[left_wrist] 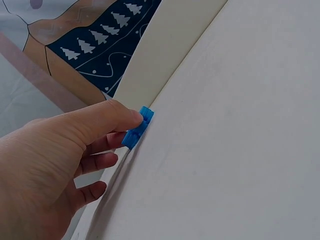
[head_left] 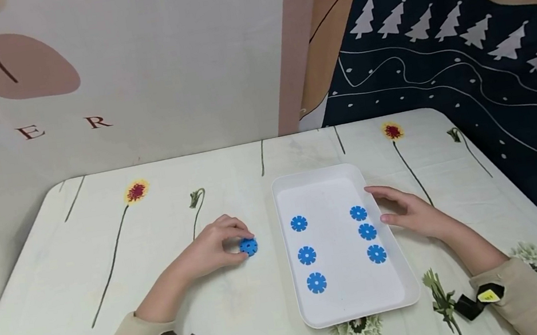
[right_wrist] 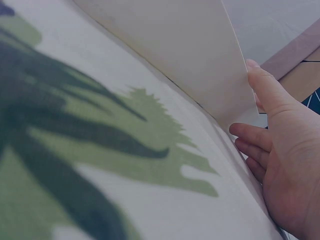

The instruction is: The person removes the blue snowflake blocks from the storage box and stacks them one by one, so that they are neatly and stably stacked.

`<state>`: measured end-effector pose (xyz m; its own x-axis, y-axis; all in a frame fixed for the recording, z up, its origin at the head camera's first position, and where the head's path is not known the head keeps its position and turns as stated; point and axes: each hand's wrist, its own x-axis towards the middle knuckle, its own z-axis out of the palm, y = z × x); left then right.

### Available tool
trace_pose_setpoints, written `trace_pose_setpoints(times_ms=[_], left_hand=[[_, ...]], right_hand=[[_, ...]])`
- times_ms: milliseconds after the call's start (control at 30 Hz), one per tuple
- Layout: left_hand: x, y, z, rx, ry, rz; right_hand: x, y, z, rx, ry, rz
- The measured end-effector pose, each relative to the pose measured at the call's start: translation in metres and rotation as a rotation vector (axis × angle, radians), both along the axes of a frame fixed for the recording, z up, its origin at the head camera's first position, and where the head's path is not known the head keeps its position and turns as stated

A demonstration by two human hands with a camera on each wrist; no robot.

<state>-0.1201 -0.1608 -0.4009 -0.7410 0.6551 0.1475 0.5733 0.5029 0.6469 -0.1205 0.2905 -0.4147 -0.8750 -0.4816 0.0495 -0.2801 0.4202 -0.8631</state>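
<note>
Likely pickup: your left hand (head_left: 211, 248) pinches a blue notched plastic disc (head_left: 249, 246)
Lift seems next; rightward, right hand (head_left: 417, 216) lies loose.

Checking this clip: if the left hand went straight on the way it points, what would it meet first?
Probably the left side of the white tray. The left hand pinches a blue disc, so the disc leads; its height against the rim is unclear.
</note>
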Motion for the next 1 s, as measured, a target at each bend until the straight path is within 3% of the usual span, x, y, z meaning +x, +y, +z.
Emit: trace_pose_setpoints(times_ms=[233, 467, 733, 1000], left_hand=[[-0.001, 0.0, 0.0, 0.026, 0.006, 0.023], [0.002, 0.004, 0.011, 0.098, 0.015, 0.049], [0.008, 0.018, 0.027, 0.148, 0.018, -0.023], [0.015, 0.041, 0.039, 0.139, 0.075, -0.167]], right_hand=[[0.0, 0.0, 0.0, 0.002, 0.0, 0.0], [0.0, 0.0, 0.0, 0.007, -0.011, -0.003], [0.0, 0.0, 0.0, 0.001, -0.016, -0.005], [0.0, 0.0, -0.001, 0.002, -0.006, -0.002]])
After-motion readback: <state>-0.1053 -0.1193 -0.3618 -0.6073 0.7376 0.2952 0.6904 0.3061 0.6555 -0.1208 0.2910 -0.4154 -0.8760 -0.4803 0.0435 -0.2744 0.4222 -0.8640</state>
